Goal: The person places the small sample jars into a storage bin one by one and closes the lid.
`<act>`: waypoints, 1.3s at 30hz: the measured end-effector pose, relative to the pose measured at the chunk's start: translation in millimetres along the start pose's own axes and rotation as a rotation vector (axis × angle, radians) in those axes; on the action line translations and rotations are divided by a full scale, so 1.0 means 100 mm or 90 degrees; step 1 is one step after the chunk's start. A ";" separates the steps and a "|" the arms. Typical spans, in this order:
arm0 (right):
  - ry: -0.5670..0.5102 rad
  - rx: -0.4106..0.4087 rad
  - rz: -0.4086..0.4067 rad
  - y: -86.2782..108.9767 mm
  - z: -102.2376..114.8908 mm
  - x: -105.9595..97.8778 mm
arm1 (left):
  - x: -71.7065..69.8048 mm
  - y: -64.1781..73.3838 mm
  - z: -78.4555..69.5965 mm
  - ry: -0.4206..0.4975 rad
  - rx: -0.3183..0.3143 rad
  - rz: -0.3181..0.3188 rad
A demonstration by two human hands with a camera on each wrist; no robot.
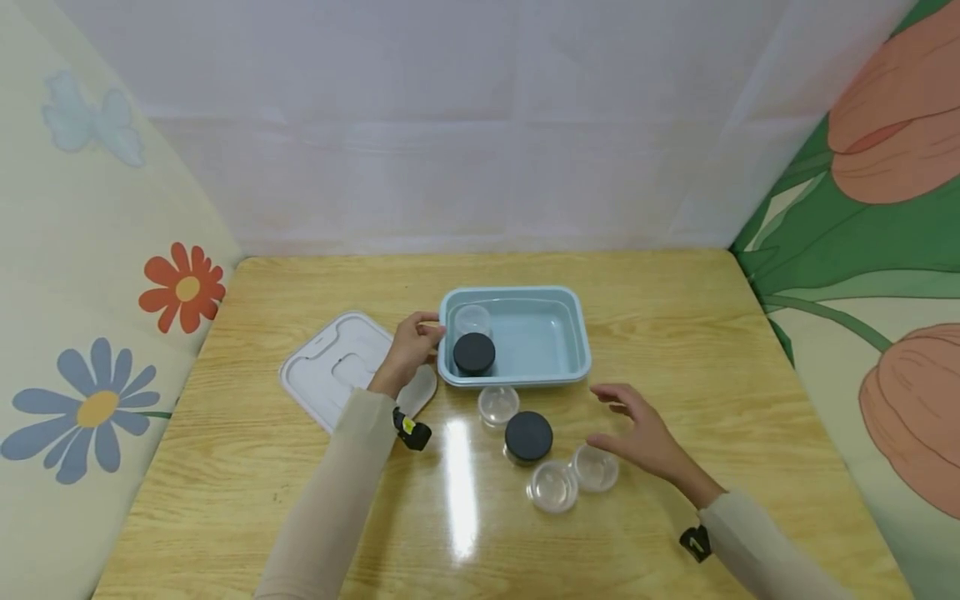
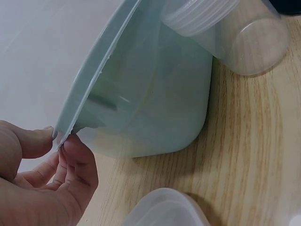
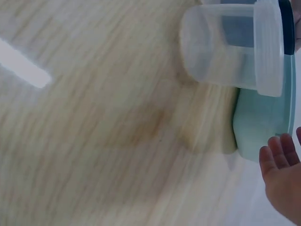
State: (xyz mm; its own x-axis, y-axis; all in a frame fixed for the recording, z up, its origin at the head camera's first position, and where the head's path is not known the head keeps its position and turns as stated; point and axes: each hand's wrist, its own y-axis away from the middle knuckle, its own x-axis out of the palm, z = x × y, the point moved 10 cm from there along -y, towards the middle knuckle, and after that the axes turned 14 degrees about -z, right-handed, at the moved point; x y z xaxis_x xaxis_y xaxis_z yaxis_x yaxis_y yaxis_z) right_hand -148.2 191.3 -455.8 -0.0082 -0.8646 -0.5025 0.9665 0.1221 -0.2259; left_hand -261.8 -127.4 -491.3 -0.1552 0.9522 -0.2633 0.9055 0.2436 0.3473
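My left hand point(image 1: 409, 350) pinches the left end of a light blue plastic tub point(image 1: 536, 333) by its rim; in the left wrist view the thumb and forefinger point(image 2: 81, 157) grip the tub's edge. Inside the tub, at its left, stand a clear plastic jar point(image 1: 473, 318) and a jar with a black lid point(image 1: 474, 354). My right hand point(image 1: 637, 432) hovers with fingers spread and holds nothing. Near it are two clear jars point(image 1: 553, 487) and a second black-lidded jar point(image 1: 528, 436). Another clear jar point(image 1: 498, 406) stands close before the tub.
A white rectangular lid point(image 1: 330, 358) lies on the table left of the tub, partly under my left forearm. Beside it is a translucent rounded piece point(image 1: 418, 390). The wooden table point(image 1: 675, 317) ends at a white cloth backdrop point(image 1: 480, 167), with printed panels on both sides.
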 end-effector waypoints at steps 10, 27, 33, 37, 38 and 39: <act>0.010 -0.027 0.030 0.16 -0.04 0.03 | 0.01 0.01 -0.02 0.006 0.006 0.006; -0.036 -0.062 0.073 0.39 -0.03 0.16 | 0.00 0.01 -0.01 0.009 0.005 0.003; -0.050 -0.051 0.102 0.43 -0.06 0.24 | 0.00 0.01 -0.01 0.014 -0.001 0.003; -0.045 -0.052 0.113 0.46 -0.07 0.26 | 0.00 0.01 0.00 0.014 -0.009 0.003; -0.046 -0.053 0.114 0.46 -0.08 0.26 | 0.00 0.00 0.00 0.014 -0.010 0.003; -0.050 -0.057 0.114 0.46 -0.08 0.26 | 0.00 0.00 0.01 0.012 -0.011 0.002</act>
State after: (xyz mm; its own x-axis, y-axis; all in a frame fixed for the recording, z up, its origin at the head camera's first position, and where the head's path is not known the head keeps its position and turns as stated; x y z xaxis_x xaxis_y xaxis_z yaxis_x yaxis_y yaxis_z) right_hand -105.5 178.5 -485.4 0.1842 -0.8600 -0.4758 0.9243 0.3163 -0.2138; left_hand -261.5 -127.4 -491.8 -0.1598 0.9564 -0.2446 0.8994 0.2432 0.3633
